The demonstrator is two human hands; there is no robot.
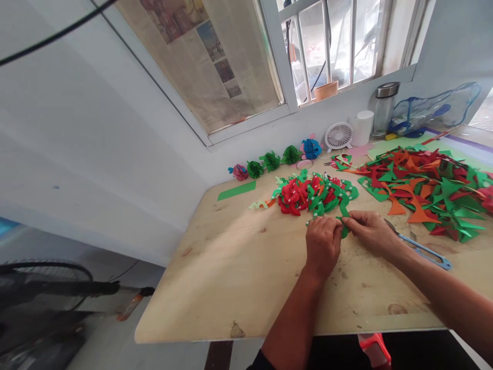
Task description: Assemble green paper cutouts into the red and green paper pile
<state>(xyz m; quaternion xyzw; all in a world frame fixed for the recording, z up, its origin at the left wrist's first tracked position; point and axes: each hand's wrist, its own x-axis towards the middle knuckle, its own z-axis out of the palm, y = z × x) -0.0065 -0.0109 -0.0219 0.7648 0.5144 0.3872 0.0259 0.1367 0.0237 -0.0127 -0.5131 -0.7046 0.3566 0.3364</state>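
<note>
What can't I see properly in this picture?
All in the head view:
Held green paper: partly hidden by the left hand and right hand.
Dark fan: cut off by the left edge.
Window paper: print too small to read.
Scrap pile: cut off by the right edge.

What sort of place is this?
Likely a small craft workspace, perhaps at home: pale wooden table, pile of red and green paper-like cut-outs, row of small, roundish, multicoloured ornaments.

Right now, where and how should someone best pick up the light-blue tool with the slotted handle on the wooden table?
Probably by the slotted handle, from above on the right: the tool lies flat with that end exposed, while its darker end sits close to the right hand.
</note>
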